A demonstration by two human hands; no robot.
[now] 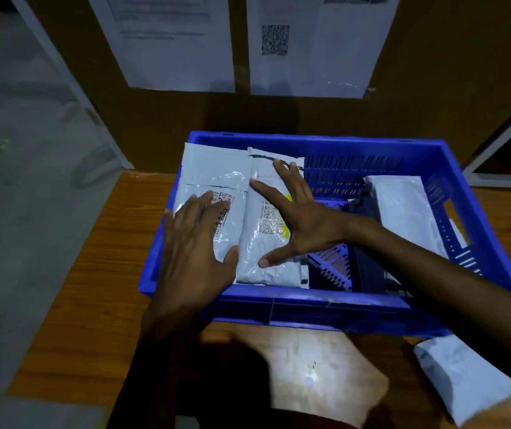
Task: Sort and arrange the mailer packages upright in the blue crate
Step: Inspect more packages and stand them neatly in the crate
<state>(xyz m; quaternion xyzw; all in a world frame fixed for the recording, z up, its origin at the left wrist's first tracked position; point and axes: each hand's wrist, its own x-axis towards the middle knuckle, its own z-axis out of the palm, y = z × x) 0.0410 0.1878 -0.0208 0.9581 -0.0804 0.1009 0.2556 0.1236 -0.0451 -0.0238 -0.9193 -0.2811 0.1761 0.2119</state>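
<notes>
View: head camera, looking down over the desk, dim light.
Blue crate: stands on the wooden desk, near its far edge, with slotted walls and an open top.
Left mailer: grey-white, in the left end of the crate against the left wall, label side facing up. I cannot tell whether it lies flat or leans.
Second mailer: grey-white with a printed label and a yellow mark, just beside the left mailer on its right, edges touching.
Third mailer: pale, at the right end of the crate, tilted against the right wall.
Dark package: black, between the second and third mailers, partly hidden by the right forearm.
Loose mailer: white, lying on the desk outside the crate, near its front right corner.
Left hand: fingers straight and spread, palm down, resting flat on the left mailer; it grips nothing.
Right hand: fingers and thumb splayed wide, pressing flat on the second mailer; it grips nothing.
Printed sheets: two white pages fixed to the brown board behind the crate, one of them bearing a square code.
</notes>
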